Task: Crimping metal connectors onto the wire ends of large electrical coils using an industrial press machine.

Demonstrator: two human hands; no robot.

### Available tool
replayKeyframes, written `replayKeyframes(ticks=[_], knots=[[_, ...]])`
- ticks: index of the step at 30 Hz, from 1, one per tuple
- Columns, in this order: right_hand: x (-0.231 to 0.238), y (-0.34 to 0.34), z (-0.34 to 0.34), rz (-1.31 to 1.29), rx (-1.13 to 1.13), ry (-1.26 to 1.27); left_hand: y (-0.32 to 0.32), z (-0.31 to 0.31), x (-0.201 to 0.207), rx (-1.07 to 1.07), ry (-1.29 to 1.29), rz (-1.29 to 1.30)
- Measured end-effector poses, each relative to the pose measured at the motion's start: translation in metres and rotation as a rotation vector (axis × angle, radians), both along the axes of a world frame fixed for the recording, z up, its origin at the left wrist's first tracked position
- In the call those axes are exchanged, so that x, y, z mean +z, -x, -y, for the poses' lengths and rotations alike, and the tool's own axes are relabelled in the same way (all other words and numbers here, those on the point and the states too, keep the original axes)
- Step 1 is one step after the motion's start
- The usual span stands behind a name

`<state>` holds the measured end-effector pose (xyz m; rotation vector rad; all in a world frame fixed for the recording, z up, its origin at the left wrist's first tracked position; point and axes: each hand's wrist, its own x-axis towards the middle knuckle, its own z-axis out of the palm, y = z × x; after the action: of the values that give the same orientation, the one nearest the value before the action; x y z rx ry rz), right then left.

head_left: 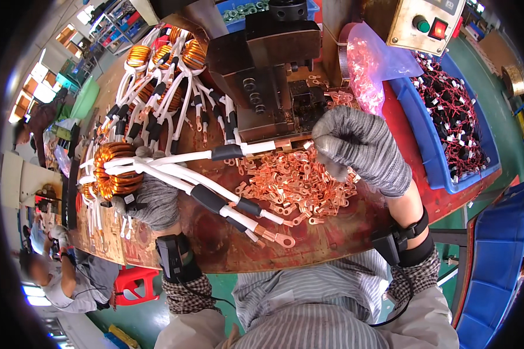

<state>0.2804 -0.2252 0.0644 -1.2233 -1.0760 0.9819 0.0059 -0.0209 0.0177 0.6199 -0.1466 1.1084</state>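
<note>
My left hand (151,200), in a grey knit glove, is closed round the white leads beside a copper-wound ring coil (115,170). Its leads carry black sleeves (208,199); one lower lead ends in a copper cable lug (284,239). Another white lead (256,148) reaches right, toward the press, with copper showing at its tip. At that tip my gloved right hand (364,148) is closed in a pinch, apparently on a copper lug that its fingers mostly hide. Beneath the lead lies a heap of loose copper lugs (303,183).
A dark metal press (262,75) stands just beyond the hands. More ring coils (172,55) pile up at the far left. To the right are a pink plastic bag (367,75) of lugs, a blue bin (425,142) of dark red-wired parts, and a switch box (428,26). Another person sits at left.
</note>
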Motion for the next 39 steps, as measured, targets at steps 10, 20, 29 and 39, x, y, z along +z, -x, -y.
replayKeyframes(ticks=[10,20,29,39], knots=[[-0.022,0.012,-0.014,0.204,-0.138,-0.158,-0.016,0.007,0.01,-0.266,-0.162,0.121],[-0.025,0.014,-0.016,0.235,-0.232,-0.205,-0.012,0.007,0.005,-0.211,-0.026,0.054],[-0.022,0.016,-0.016,0.179,-0.19,-0.184,-0.01,0.005,0.004,-0.156,-0.077,0.029],[-0.018,0.01,-0.015,0.139,-0.085,-0.177,-0.01,0.005,0.003,-0.089,-0.095,-0.027]])
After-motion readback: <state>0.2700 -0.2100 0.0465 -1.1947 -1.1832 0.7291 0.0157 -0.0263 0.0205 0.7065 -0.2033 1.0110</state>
